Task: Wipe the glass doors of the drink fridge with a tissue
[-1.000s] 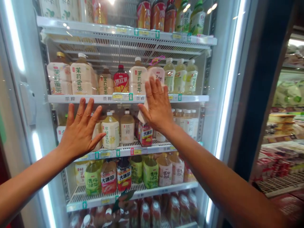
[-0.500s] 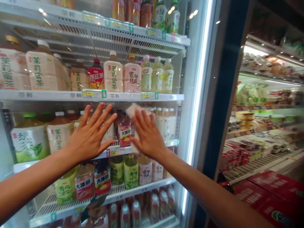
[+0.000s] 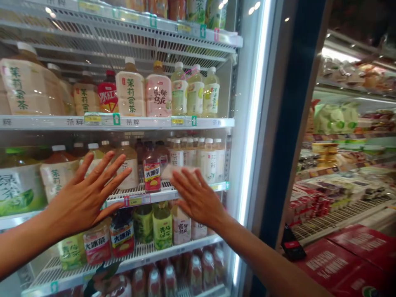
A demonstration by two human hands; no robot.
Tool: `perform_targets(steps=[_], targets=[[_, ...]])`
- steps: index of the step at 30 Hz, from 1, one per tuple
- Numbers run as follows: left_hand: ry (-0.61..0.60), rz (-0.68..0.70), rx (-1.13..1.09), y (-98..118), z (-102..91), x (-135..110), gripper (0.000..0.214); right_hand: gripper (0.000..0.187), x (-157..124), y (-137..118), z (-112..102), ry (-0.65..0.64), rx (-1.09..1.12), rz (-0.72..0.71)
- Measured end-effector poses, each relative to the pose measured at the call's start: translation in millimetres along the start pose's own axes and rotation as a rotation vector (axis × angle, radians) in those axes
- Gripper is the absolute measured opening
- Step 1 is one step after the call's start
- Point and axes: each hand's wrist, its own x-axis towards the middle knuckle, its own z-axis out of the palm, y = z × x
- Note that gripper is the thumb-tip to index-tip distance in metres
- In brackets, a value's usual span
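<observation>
Covering a pale cloth (image 3: 167,172) with the right hand (image 3: 198,196), laid flat with straight fingers, and showing it just right of a dark bottle (image 3: 152,171) with a red label. Spreading the left hand (image 3: 89,194) wide, fingers parted, well apart from the right. Leaving each palm's contact with the glass front (image 3: 185,134) impossible to tell. Facing shelves (image 3: 161,122) of bottled drinks beside a bright light strip (image 3: 253,123), and seeing red boxes (image 3: 328,264) at far lower right.

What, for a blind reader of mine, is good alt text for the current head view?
A person's right hand, with a pale cloth or tissue, and spread left hand are raised before a lit fridge holding shelves of bottled drinks.
</observation>
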Motion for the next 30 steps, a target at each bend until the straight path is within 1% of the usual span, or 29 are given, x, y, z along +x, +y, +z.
perform_targets(steps=[1, 3, 4, 5, 6, 7, 9, 10, 11, 12, 14, 15, 16, 17, 18, 21, 22, 23, 24, 27, 28, 29, 30], targets=[[-0.007, -0.002, 0.012, -1, -2.1, -7, 0.075, 0.075, -1, 7, -1, 0.051, -0.009, 0.127], [-0.006, 0.006, 0.032, -1, -5.7, -18, 0.074, 0.074, -1, 20, -1, 0.191, -0.018, 0.45], [-0.005, 0.004, 0.039, -1, -6.9, -22, 0.074, 0.074, -1, 21, 1, 0.244, -0.015, 0.571], [-0.004, -0.003, 0.039, -1, -7.6, -24, 0.074, 0.076, -1, 16, 4, 0.271, -0.005, 0.622], [-0.008, -0.014, 0.035, 0, -8.0, -26, 0.074, 0.078, 0, 7, 7, 0.265, 0.015, 0.593], [-0.019, -0.029, 0.026, 1, -8.0, -27, 0.077, 0.08, 0, -5, 11, 0.229, 0.042, 0.497], [-0.033, -0.052, 0.007, 4, -7.4, -29, 0.082, 0.081, 3, -27, 16, 0.118, 0.09, 0.24], [-0.035, -0.057, 0.002, 7, -7.0, -31, 0.083, 0.081, 4, -33, 17, 0.082, 0.1, 0.155], [-0.038, -0.062, 0.0, 9, -6.5, -34, 0.083, 0.079, 6, -35, 17, 0.075, 0.1, 0.139], [-0.039, -0.069, -0.003, 12, -6.1, -37, 0.083, 0.078, 7, -33, 16, 0.099, 0.089, 0.195], [-0.048, -0.094, -0.007, 19, -4.6, -48, 0.084, 0.077, 10, -28, 14, 0.199, 0.062, 0.427], [-0.056, -0.109, -0.008, 23, -3.3, -55, 0.085, 0.078, 12, -29, 14, 0.243, 0.056, 0.523], [-0.06, -0.127, -0.01, 27, -1.6, -63, 0.086, 0.078, 14, -35, 16, 0.26, 0.06, 0.565], [-0.061, -0.143, -0.011, 30, 0.7, -72, 0.087, 0.079, 14, -47, 19, 0.246, 0.074, 0.535], [-0.061, -0.154, -0.011, 33, 3.4, -82, 0.089, 0.079, 14, -63, 23, 0.209, 0.098, 0.436], [-0.05, -0.184, 0.001, 39, 12.4, -110, 0.091, 0.074, 13, -113, 36, 0.073, 0.159, 0.027], [-0.045, -0.2, 0.007, 40, 15.0, -118, 0.091, 0.072, 14, -123, 39, 0.051, 0.165, -0.041], [-0.039, -0.222, 0.01, 41, 16.9, -125, 0.092, 0.07, 17, -128, 40, 0.053, 0.163, -0.044], [-0.031, -0.246, 0.01, 41, 18.1, -132, 0.092, 0.071, 21, -130, 41, 0.074, 0.155, 0.02], [-0.011, -0.296, -0.001, 40, 18.5, -147, 0.091, 0.08, 38, -133, 44, 0.173, 0.132, 0.377], [-0.008, -0.298, -0.005, 39, 18.6, -152, 0.09, 0.083, 42, -138, 47, 0.181, 0.135, 0.418], [-0.001, -0.294, -0.008, 37, 19.2, -156, 0.089, 0.084, 44, -147, 50, 0.164, 0.143, 0.37], [0.009, -0.287, -0.01, 36, 20.7, -161, 0.088, 0.083, 44, -158, 54, 0.133, 0.153, 0.241]])
